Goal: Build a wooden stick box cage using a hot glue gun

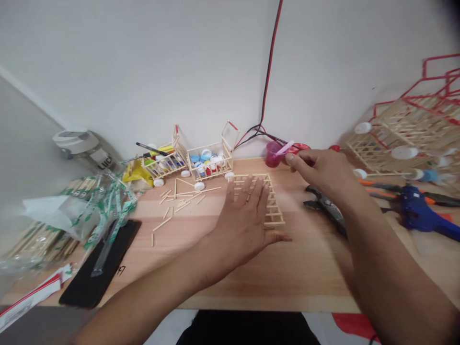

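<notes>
My left hand (244, 218) lies over a lattice frame (275, 224) of thin wooden sticks, fingers spread and stretched out. Its palm hides much of the frame's left side. My right hand (316, 167) pinches the end of a small pale pink stick (285, 147), which slants across the mouth of a pink cup (273, 155). Whether the stick touches the cup, I cannot tell. Behind my left hand stands a small stick-built cart (209, 163) filled with coloured caps, and a second such cart (165, 163) is beside it.
Loose cut sticks (179, 199) lie left of the frame. A black phone-like slab (98, 268) and bagged sticks (43, 244) are further left, before a lidded jar (88, 151). Black-jawed pliers (328, 208), a blue glue gun (413, 206) and red-handled carts (402, 124) occupy the right.
</notes>
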`<state>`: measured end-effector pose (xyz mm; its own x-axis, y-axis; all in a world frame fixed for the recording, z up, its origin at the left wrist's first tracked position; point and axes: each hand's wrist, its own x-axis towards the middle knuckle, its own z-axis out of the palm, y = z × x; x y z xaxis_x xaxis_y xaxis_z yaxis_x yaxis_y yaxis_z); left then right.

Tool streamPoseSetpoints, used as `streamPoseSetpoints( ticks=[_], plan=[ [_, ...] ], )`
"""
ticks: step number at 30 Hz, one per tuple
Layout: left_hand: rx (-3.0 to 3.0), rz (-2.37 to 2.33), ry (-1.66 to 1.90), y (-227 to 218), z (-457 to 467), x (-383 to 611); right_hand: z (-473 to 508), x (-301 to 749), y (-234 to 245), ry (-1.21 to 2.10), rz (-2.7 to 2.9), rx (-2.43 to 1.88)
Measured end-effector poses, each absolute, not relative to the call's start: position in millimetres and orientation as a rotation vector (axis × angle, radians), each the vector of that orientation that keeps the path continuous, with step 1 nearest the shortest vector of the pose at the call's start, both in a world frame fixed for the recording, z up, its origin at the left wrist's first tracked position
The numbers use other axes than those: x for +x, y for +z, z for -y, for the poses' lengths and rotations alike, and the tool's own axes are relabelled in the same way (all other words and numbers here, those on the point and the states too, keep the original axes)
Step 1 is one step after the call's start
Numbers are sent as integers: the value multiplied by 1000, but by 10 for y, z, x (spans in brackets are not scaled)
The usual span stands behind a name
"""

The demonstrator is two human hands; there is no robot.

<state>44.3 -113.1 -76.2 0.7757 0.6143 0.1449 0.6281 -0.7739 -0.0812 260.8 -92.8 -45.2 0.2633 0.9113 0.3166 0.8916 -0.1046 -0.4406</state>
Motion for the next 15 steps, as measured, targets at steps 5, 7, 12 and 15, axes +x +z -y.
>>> streamPoseSetpoints(
  ticks=[5,7,12,15],
  plan=[
    [-2858,1026,-258,-788,1172,463,934,2643,-448,66,1629,-1959],
    [-2877,1039,-407,-737,1168,427,923,2691,-466,43,1614,-1961],
    [-2702,1173,-1192,-563,1070,-62,891,2791,-481,-5,1507,-2041],
    [-2453,1585,-1385,-575,1058,-616,928,2812,-473,-33,1476,-2026]
  ],
)
